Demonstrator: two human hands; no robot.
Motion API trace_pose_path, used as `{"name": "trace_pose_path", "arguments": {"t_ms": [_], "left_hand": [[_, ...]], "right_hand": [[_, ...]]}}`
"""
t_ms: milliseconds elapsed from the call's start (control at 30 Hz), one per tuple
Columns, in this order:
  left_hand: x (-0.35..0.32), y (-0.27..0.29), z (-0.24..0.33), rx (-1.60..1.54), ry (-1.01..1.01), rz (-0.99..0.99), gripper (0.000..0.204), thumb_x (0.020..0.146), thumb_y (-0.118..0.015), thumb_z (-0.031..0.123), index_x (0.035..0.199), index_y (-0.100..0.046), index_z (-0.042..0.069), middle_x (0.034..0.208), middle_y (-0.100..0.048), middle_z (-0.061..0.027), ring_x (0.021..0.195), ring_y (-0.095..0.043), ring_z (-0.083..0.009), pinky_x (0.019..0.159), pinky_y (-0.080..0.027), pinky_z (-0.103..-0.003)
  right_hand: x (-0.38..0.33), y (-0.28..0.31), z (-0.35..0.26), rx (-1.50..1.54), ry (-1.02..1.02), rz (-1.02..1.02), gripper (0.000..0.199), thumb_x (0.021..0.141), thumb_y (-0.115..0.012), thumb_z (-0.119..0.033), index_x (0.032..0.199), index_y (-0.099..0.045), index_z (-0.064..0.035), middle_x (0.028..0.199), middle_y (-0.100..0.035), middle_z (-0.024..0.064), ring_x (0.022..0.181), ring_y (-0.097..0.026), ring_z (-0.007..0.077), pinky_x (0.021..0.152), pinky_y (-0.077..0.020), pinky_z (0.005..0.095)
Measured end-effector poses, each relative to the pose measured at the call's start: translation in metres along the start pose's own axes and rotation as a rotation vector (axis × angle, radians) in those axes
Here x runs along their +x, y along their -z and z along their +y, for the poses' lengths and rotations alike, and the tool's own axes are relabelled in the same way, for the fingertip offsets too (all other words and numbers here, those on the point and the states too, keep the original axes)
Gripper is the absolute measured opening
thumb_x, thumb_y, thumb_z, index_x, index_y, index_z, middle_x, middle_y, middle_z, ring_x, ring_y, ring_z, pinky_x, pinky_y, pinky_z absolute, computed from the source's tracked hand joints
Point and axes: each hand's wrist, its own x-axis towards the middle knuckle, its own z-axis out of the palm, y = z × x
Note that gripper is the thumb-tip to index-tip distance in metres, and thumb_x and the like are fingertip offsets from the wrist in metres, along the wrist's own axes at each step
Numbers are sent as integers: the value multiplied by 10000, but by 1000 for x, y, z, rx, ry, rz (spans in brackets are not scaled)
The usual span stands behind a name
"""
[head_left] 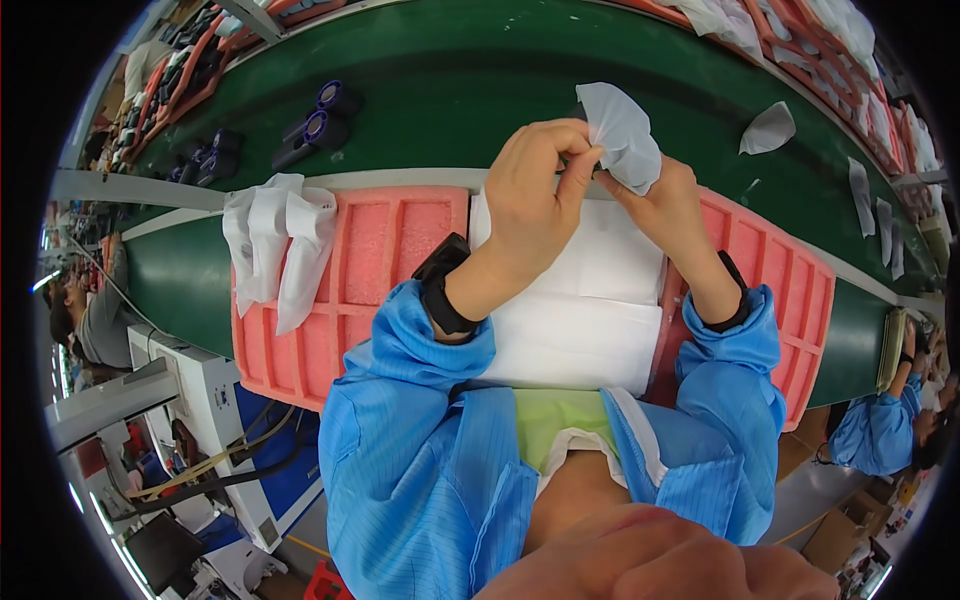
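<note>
A thin white bag [622, 135] is held up over the green belt, straight in front of me. My left hand [535, 195] pinches its lower left edge between thumb and fingertips. At the lower right of the bag, my right hand [662, 200] grips it with curled fingers. Something dark shows at the bag's upper left edge, mostly hidden by the bag and my left hand. Below both hands lie white sheets [565, 340], between two pink compartment trays.
The left pink tray [285, 350] carries several white-wrapped pieces [305, 255]. Another pink tray [790, 310] lies at right. Dark cylindrical parts with purple rings [320, 127] rest on the green belt [450, 100], a white-wrapped piece [768, 130] farther right. Other people work at both sides.
</note>
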Motion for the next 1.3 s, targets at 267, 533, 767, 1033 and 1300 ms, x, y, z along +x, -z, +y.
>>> {"name": "trace_pose_path", "arguments": {"t_ms": [267,533,767,1033,1300], "left_hand": [[-4,5,7,-177,165,-119,212,786,-730,-7,935,-580,10,835,-644,-45,684,-562,-88,588,-458,-216],[3,15,-4,153,29,-103,204,786,-704,-28,935,-577,30,783,-609,-33,607,-521,-105,539,-418,-238],[14,30,-20,48,214,-23,124,855,-603,-19,948,-546,41,857,-594,-59,652,-563,-169,584,-446,-274],[20,37,-47,-521,557,-36,229,873,-610,48,1077,-507,43,986,-553,-110,806,-600,-177,712,-492,-280],[69,130,-116,928,510,134,556,724,-744,161,1180,-458,23,1231,-404,-207,923,-614,-402,757,-534,-437]], "right_hand": [[-1,-2,-5,78,-9,9,233,782,-731,-98,991,-669,-13,812,-694,114,722,-672,202,638,-497,312],[3,-1,-6,72,-2,19,291,770,-743,-121,1021,-654,-5,804,-689,118,725,-655,196,657,-495,311],[7,0,-8,258,-62,-434,432,756,-766,-173,1108,-607,22,909,-662,84,861,-597,149,791,-470,291],[21,2,17,413,-137,-515,504,777,-756,-170,1202,-557,15,1032,-623,27,964,-544,119,885,-429,290],[42,13,59,-421,247,325,401,808,-652,-77,1196,-563,-38,1223,-594,142,1134,-551,330,973,-425,389]]}}
